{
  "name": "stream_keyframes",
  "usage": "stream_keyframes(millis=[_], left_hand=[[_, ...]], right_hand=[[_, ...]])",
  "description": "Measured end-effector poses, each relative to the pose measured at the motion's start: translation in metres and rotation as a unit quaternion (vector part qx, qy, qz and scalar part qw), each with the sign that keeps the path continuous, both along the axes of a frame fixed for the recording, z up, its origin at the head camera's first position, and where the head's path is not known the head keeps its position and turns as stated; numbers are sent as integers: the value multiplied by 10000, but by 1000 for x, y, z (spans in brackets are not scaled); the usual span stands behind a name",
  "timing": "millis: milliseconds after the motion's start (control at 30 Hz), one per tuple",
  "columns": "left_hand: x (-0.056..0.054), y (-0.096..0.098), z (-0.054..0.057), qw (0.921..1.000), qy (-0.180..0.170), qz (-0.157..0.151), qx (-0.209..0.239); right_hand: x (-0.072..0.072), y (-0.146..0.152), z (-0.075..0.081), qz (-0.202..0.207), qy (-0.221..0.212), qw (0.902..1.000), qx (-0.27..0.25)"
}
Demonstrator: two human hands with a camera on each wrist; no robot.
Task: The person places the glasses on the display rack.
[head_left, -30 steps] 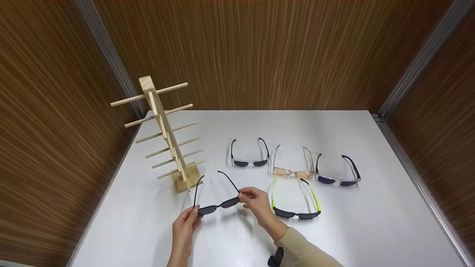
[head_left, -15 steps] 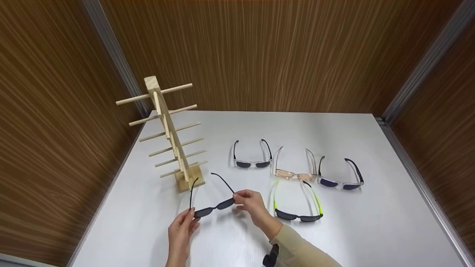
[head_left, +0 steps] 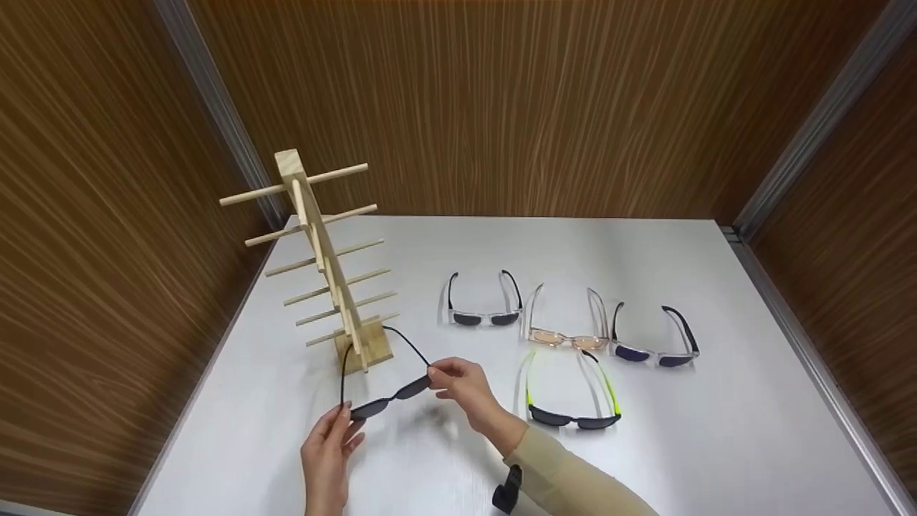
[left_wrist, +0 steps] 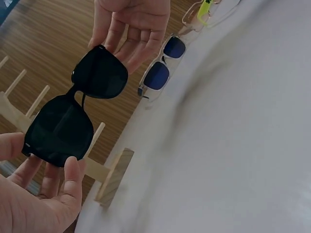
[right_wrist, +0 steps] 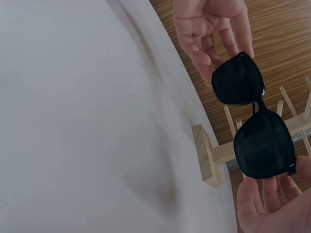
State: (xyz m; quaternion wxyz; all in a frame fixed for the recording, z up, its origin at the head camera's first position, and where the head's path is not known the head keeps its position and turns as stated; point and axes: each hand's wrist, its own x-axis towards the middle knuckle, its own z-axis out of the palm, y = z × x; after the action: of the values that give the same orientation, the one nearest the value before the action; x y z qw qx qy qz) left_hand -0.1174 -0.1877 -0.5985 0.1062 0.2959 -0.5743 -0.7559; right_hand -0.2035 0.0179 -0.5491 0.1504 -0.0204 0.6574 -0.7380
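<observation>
Carefully, you hold the black sunglasses (head_left: 410, 389) above the desk (head_left: 723, 437), on the near side of the foot (head_left: 377, 346) of the wooden rack (head_left: 331, 261), which stands toward the left edge of the desk. Your left hand (head_left: 326, 450) pinches one outer corner of the frame, and your right hand (head_left: 469, 394) pinches the other one. The two temples are unfolded and point toward the far edge; in the head view their tips overlap with the foot, but whether they touch it, I cannot tell. The frame is slanted, its right end higher or farther away than the left, I cannot say which. For doing this step well, it would be better to move both hands together, so that the frame is not twisted, with the fingertips on the corners and away from the lenses. I would also watch the thin tips near the pegs (head_left: 338, 173), because one could catch there and bend.
</observation>
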Motion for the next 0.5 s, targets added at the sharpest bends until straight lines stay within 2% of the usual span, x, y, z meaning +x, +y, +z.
stream_keyframes(millis=[67, 133, 267, 333, 433, 500], left_hand=[[3, -1, 13, 10000, 79, 27, -25], [2, -5, 14, 9999, 103, 51, -67], [-15, -22, -19, 9994, 170, 236, -187], [-24, -29, -30, 9987, 243, 341, -276], [-29, -33, -26, 9977, 515, 334, -287], [-30, -32, -18, 9969, 600, 363, -348]], right_hand=[[-1, -5, 1, 17, 42, 10000, 47], [-3, -10, 2, 36, 54, 9999, 106], [-7, -18, 5, 24, 52, 9999, 142], [-9, -22, 7, 1, 61, 9999, 134], [-14, -27, 10, -45, 58, 9999, 131], [-16, -30, 12, -77, 72, 9998, 147]])
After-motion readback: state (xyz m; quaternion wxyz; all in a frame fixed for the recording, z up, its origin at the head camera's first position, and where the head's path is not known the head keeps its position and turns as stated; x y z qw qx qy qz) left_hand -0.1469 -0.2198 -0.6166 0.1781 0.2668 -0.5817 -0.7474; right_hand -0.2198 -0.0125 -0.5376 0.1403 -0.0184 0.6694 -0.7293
